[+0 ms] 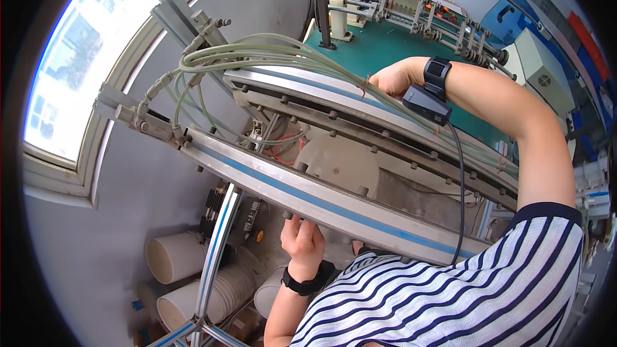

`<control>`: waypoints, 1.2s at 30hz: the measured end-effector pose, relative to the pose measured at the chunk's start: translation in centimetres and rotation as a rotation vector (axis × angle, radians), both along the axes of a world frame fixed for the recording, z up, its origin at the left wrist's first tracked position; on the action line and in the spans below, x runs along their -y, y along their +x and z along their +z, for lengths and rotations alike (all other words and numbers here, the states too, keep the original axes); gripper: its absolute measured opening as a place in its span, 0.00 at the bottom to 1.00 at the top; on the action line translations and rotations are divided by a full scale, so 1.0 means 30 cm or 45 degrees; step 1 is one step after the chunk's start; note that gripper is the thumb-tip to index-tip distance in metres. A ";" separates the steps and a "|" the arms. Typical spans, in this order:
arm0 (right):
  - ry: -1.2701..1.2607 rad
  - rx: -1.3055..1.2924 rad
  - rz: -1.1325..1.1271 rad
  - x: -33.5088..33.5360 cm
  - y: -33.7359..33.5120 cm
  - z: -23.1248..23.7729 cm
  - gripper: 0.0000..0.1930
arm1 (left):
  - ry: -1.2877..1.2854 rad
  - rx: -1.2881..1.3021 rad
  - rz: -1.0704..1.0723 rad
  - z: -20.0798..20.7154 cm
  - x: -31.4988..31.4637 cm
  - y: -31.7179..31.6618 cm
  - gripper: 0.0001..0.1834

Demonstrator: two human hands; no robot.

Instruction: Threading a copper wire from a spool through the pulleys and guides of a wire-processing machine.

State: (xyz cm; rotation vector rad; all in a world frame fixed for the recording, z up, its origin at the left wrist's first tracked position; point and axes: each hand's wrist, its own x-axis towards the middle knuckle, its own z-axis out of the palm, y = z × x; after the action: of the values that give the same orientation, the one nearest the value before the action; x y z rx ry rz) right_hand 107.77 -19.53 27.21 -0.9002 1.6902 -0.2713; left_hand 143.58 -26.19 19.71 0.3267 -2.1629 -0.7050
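Note:
Two long aluminium rails with blue stripes run side by side across the view. Below the near rail (334, 211), my left hand (303, 241) is raised to its lower edge with the fingers curled together, close to a dark bolt head (287, 215). What those fingers grip, if anything, is hidden. My right hand (393, 78) reaches over the far rail (295, 81), and its fingers drop out of sight behind that rail and the hoses. A bundle of pale green air hoses (276, 58) passes along the far rail, beside the right hand.
A black box with a cable (427, 104) is strapped at my right wrist. Between the rails lie a rounded beige housing (337, 164) and red wires. Beyond stands a green table (360, 58) with rod machinery (437, 26). White buckets (170, 258) lie by a frame leg (215, 257).

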 end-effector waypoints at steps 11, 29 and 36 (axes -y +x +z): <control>-0.519 -0.961 -0.046 -0.032 -0.077 0.106 0.13 | 0.133 0.319 0.132 0.001 -0.006 0.118 0.17; -0.682 -1.279 -1.217 -0.234 -0.739 0.219 0.28 | 0.149 0.292 0.082 0.038 -0.010 0.169 0.14; -0.659 -0.802 -1.303 -0.205 -0.659 0.182 0.44 | 0.022 0.038 -0.050 0.022 -0.069 0.003 0.15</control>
State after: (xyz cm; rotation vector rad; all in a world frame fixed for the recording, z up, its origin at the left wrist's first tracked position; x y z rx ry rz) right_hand 87.99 -13.38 32.67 -0.3920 2.6478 -1.2554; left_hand 143.66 -24.12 20.36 0.3065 -2.1979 -0.7455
